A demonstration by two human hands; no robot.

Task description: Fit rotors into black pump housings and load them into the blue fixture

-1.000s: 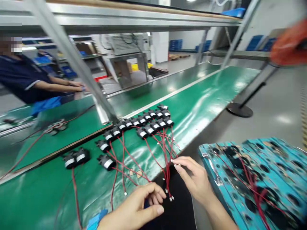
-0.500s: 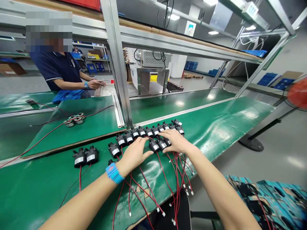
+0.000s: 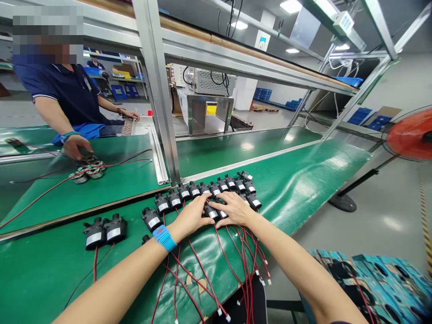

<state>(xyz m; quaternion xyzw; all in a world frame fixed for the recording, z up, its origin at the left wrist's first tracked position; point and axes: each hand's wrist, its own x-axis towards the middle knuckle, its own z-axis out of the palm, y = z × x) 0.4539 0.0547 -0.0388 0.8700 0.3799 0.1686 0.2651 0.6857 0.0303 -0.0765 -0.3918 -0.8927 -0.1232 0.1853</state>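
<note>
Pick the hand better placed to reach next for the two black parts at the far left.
Left, probably. The left hand is nearer those black parts; the right hand lies farther over and would likely have to cross the left forearm.

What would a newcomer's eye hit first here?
Likely the cluster of black units with red wires on the green table, the left hand and right hand at its front row. Next, the orange fan at far right; then, at left, a co-worker's hand over round metal parts.
</note>
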